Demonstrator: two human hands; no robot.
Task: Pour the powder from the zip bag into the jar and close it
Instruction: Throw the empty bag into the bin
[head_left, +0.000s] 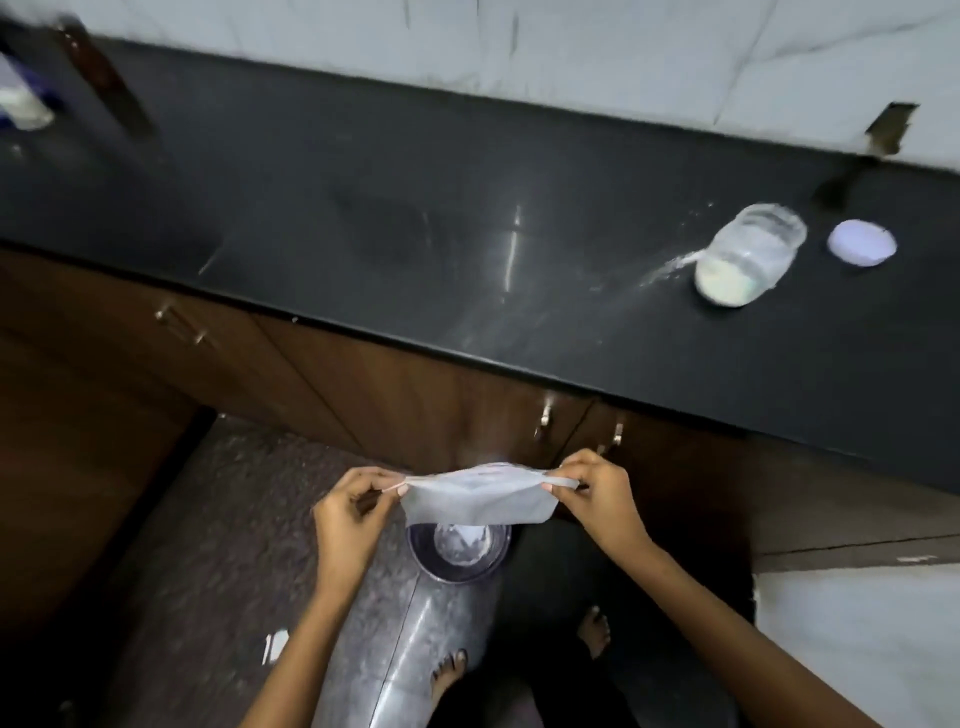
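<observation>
A clear zip bag (480, 494), dusted white and looking flat, is stretched between both hands below the counter's edge. My left hand (353, 514) pinches its left corner and my right hand (597, 491) pinches its right corner. The bag hangs directly above a round dark bin (457, 551) on the floor. The glass jar (748, 254) stands open on the black counter (415, 234) at the right, with white powder in its bottom. Its white lid (861, 242) lies flat just right of the jar.
White powder is scattered on the counter left of the jar. Brown cabinet doors with metal handles (544, 415) run under the counter. Blurred containers (21, 104) stand at the far left. My bare feet (449, 670) are on the stone floor.
</observation>
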